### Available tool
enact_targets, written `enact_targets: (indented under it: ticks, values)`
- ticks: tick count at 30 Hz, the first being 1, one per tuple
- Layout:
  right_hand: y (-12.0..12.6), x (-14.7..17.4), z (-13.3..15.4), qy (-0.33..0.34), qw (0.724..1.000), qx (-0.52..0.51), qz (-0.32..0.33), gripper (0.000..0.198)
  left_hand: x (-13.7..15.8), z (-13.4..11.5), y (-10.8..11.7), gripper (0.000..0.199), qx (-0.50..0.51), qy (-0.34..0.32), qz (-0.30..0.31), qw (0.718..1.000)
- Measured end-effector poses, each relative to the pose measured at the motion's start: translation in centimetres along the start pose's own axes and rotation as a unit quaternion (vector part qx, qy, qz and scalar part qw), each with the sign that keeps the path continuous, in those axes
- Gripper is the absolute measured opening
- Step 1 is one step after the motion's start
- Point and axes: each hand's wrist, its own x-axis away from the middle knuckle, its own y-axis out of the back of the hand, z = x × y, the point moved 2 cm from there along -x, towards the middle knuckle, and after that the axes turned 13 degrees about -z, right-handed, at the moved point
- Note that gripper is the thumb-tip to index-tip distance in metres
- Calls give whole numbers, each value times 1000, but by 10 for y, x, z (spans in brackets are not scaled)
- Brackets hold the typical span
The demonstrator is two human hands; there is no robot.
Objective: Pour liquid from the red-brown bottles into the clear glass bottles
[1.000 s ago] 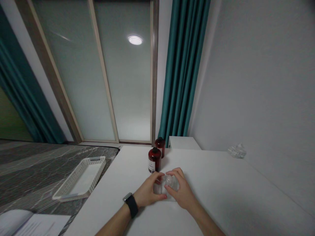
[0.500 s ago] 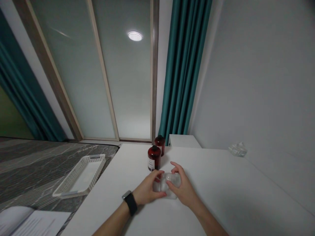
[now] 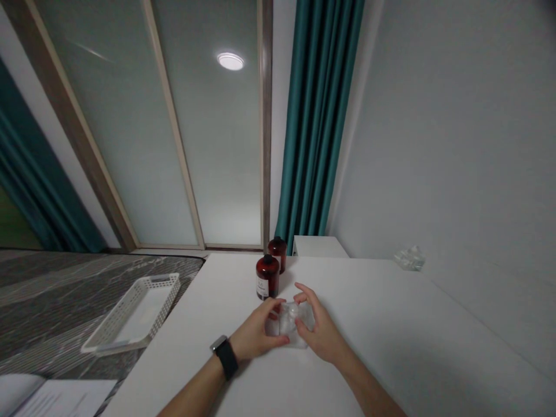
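A clear, see-through plastic piece (image 3: 286, 318), perhaps a wrapper or small container, lies low over the white table (image 3: 208, 324) between my hands. My left hand (image 3: 260, 331), with a dark watch (image 3: 225, 353) at the wrist, is curled round its left side, thumb in front and fingers behind. My right hand (image 3: 321, 324) is curved about the right side, thumb against the plastic and index finger raised. What lies inside the plastic cannot be made out. Just behind the left hand stands a dark red bottle (image 3: 271, 277) with a white label and black cap.
A second red bottle (image 3: 278, 249) stands behind the first. Crumpled clear plastic (image 3: 410, 259) lies at the table's back right by the wall. To the left, lower down, are a white perforated basket (image 3: 99, 336) and an open book (image 3: 65, 399) on a grey striped surface.
The view has shifted slightly, so everything sits a little further left. The fingers of my right hand have moved slightly on the plastic; my left hand keeps its hold.
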Motion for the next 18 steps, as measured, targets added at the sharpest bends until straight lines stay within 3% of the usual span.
enact_targets:
  ticks: [8,15,18]
  values:
    - [-4,-3,-2,-44,998,33,-35,62,0,-3,-1,67,-19,1,-5,1000]
    - [-2,-1,6,-18,1000,-10,6,64,-1,-8,1,63,-53,7,-14,998]
    - [-4,0,5,-33,999,7,-9,68,0,-8,2,64,-58,-1,-12,998]
